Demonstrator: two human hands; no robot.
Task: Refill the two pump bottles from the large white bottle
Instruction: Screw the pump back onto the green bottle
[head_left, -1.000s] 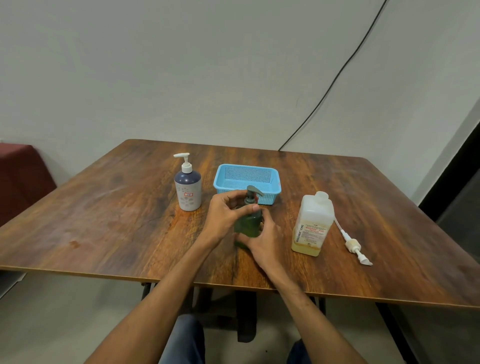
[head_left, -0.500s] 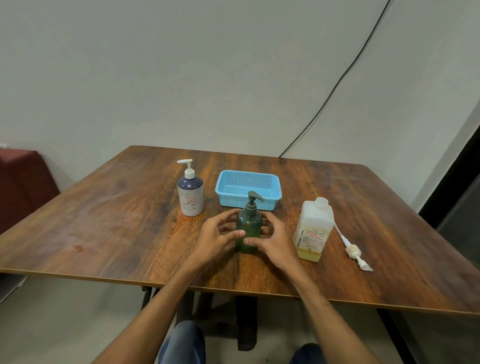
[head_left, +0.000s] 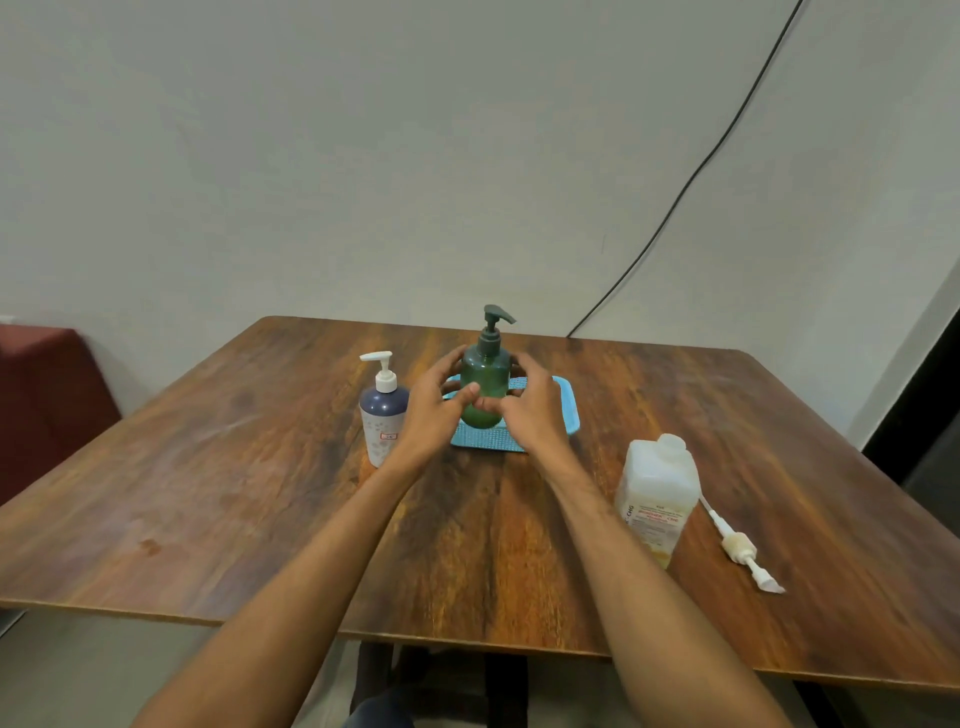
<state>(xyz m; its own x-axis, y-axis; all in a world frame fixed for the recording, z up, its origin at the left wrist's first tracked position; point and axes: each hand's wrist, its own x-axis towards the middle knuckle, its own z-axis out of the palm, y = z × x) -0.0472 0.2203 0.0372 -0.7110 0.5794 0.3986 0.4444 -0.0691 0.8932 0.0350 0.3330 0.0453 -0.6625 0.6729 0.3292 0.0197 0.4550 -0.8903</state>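
**Risk: green bottle dropped over basket**

Desk is bare wood; a spill is spread fast. Large white bottle is left uncapped near the right edge, pump beside it, easily knocked by the right forearm. Blue basket is placed under the lifted green pump bottle, clasped by left hand and right hand; slip likely if grip is loosened. White pump bottle sits just beside the left wrist.

Basket blocking centre; navy bottle crowding its left; white bottle, loose pump cluttering right; near edge lying open
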